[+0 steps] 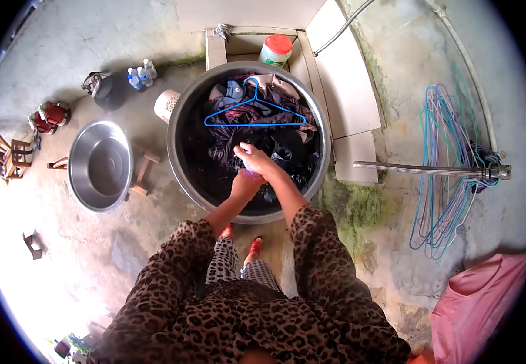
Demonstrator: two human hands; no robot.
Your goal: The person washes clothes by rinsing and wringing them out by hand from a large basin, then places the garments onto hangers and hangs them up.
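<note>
My two hands are pressed together over the near half of a large metal basin [178, 164]. My right hand [252, 156] reaches farther in, its fingers curled. Just below it, my left hand [244, 184] is closed too. A bit of pinkish-purple shows between them, too small to name. Beyond my hands, a blue clothes hanger [255, 124] lies across a heap of dark wet clothes [229, 136] in the basin. Neither hand touches the hanger.
A smaller metal basin [78, 164] stands on a wooden stool at the left, near a white perforated basket [166, 105]. Behind the large basin is a red-lidded tub [275, 50]. Many-coloured hangers [442, 182] hang from a bar at right, above a pink garment [475, 303].
</note>
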